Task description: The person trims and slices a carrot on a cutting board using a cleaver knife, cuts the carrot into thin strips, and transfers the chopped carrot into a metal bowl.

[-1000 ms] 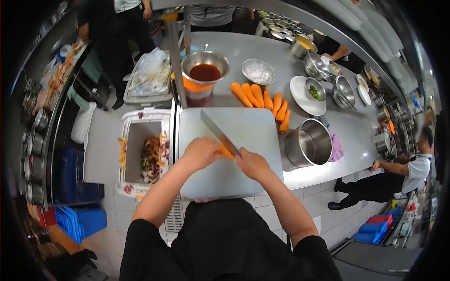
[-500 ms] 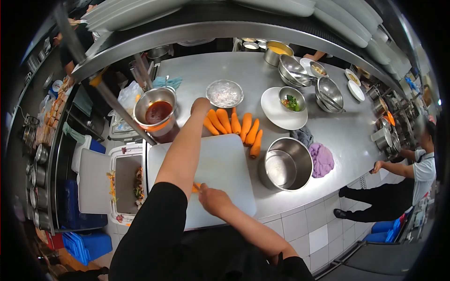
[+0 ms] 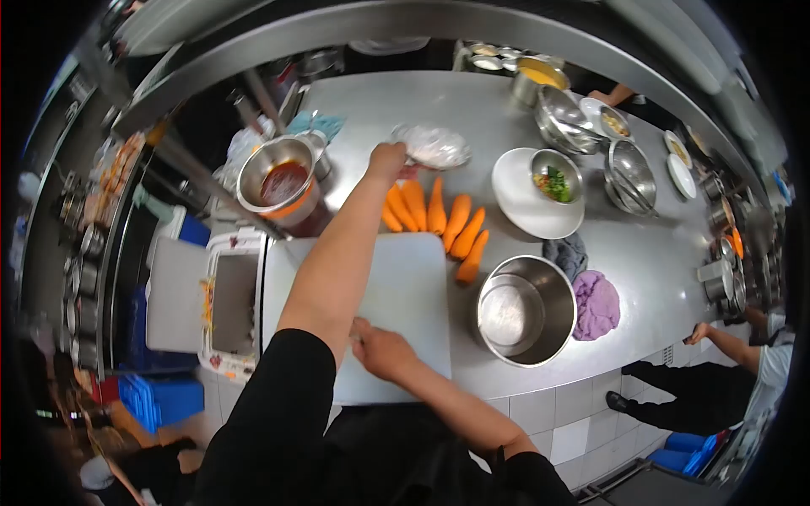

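Observation:
My left hand (image 3: 388, 160) reaches across the table, its fingers closed at the near-left edge of a clear plastic-wrapped bowl (image 3: 434, 147). The bowl looks tilted, with a bit of red showing beneath that edge. Just below my left hand lie several peeled orange carrots (image 3: 456, 221) in a row, beyond the white cutting board (image 3: 405, 295). Over the board, my right hand (image 3: 384, 352) is curled closed beside my left forearm. Whatever it holds is hidden behind that forearm.
An empty steel pot (image 3: 527, 310) stands right of the board, beside a purple cloth (image 3: 596, 305). At left are a container of dark red sauce (image 3: 284, 183) and an open scrap bin (image 3: 234, 304). Overhead runs a metal shelf (image 3: 337, 27). Another person (image 3: 717, 379) stands at right.
My left hand has moved forward and right onto the wrapped bowl, which has tipped and shifted. My right hand stays over the board; the orange piece by it is now out of sight.

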A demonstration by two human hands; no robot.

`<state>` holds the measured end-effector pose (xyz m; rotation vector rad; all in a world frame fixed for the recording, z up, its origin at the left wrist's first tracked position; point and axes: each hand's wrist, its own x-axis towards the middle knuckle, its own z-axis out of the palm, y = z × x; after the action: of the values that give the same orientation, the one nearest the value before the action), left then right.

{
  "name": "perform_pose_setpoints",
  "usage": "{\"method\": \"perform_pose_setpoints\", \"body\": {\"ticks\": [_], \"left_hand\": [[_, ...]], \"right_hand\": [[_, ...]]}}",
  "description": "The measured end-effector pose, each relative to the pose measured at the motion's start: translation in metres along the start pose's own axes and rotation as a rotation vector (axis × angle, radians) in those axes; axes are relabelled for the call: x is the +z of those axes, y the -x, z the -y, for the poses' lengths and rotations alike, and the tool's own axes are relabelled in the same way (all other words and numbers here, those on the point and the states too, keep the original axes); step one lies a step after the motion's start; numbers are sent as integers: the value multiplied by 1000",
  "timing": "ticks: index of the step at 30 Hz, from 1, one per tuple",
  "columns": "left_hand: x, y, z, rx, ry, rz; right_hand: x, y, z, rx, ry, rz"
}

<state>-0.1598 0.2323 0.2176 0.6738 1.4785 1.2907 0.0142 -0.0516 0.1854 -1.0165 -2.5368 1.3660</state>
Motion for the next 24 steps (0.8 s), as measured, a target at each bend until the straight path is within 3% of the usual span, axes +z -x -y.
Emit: {"method": "perform_pose_setpoints", "body": {"ticks": [4, 5, 10, 13, 16, 17, 19, 21, 24], "left_hand": [[-26, 96, -59, 98, -33, 125], [-38, 128, -69, 163, -10, 154], [-146, 285, -73, 268, 112, -15], [-220, 372, -35, 257, 218, -214], [-302, 448, 44, 258, 360, -337], [-324, 478, 68, 261, 385, -399], [-371, 527, 121, 246, 439, -466], [-408, 563, 169, 217, 531, -609], [-444, 595, 210, 245, 578, -737]], "right_hand": [[-15, 17, -8, -229, -22, -184], [-24, 22, -5, -190, 27, -165], [-31, 31, -19, -188, 324, -231], [-18, 29, -29, -163, 446, -245], [-3, 23, -32, -89, 568, -309], [1, 17, -38, -193, 656, -362], [13, 13, -16, -371, 558, -616], [39, 14, 42, -175, 306, -594], [105, 0, 102, -209, 105, -535]]}}
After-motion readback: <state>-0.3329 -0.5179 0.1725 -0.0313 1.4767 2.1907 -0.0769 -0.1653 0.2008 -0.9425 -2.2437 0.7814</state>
